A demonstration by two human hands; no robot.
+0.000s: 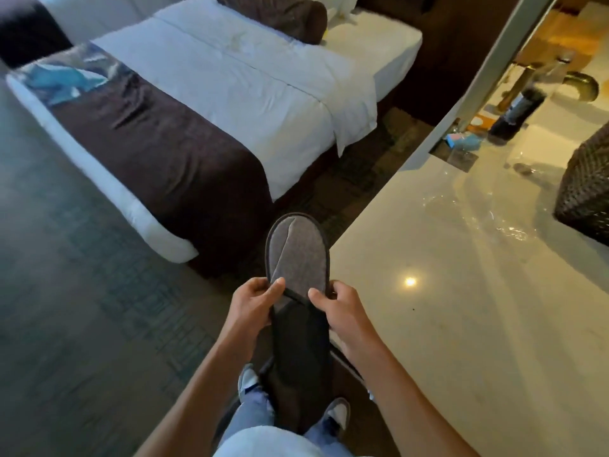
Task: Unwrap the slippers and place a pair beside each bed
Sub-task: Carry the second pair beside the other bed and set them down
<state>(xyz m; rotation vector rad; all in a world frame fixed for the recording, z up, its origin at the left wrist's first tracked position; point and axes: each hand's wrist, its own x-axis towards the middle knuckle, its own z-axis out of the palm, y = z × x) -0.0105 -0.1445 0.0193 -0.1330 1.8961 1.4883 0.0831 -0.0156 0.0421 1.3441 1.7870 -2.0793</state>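
Note:
I hold a flat grey slipper (296,255) with black trim in front of me, toe pointing away, its dark sole part hanging down toward my legs. My left hand (253,300) pinches its left edge at the middle and my right hand (339,308) grips its right edge. It may be a stacked pair; I cannot tell. The nearest bed (204,94) with white sheets and a brown runner lies ahead to the left. A second bed (26,28) shows at the far top left.
A glossy beige counter (461,308) runs along my right, with crumpled clear plastic wrap (487,212) on it and a dark woven basket (586,189) at its right edge. Patterned carpet (82,291) covers the floor at left. My shoes (339,412) are below.

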